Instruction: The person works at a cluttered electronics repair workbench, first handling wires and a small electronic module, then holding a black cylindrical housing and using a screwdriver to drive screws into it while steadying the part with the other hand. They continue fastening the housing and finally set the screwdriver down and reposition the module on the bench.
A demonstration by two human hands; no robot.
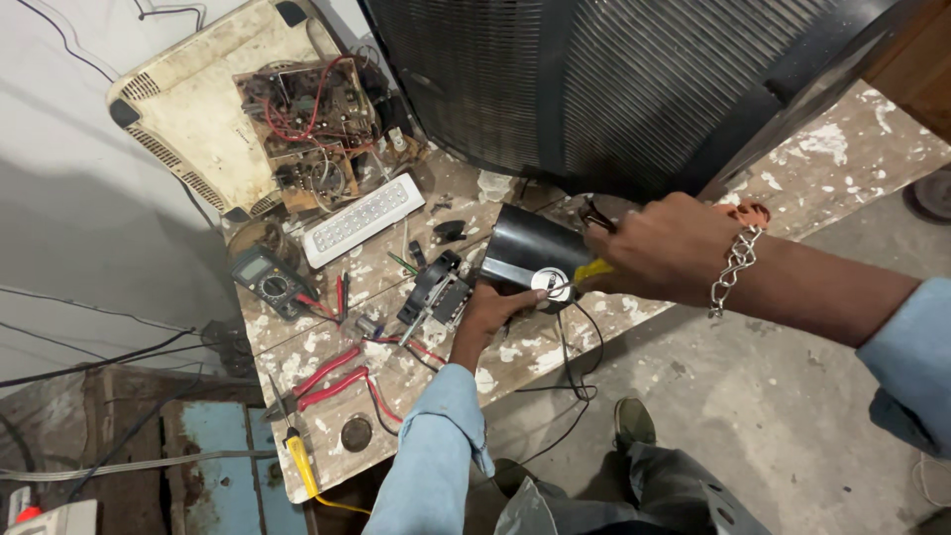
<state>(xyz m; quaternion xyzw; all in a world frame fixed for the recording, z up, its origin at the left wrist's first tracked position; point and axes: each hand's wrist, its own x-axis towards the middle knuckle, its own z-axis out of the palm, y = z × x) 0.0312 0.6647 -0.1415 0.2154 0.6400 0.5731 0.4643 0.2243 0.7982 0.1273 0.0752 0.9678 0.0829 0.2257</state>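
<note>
My left hand [492,307] grips the underside of a black cylindrical part [527,253] with a shiny round metal end [551,283], holding it at the bench's front edge. My right hand [666,248], with a chain bracelet on the wrist, is closed on a yellow-handled screwdriver [591,271] whose tip touches the metal end. A small black component with wires [436,293] lies just left of my left hand.
On the paint-spattered wooden bench [852,149] lie a multimeter [271,281], a white LED strip light [362,219], red-handled pliers [327,381], a yellow screwdriver [300,461] and an opened cream casing with circuit boards [297,119]. A large black ribbed housing [614,79] stands behind.
</note>
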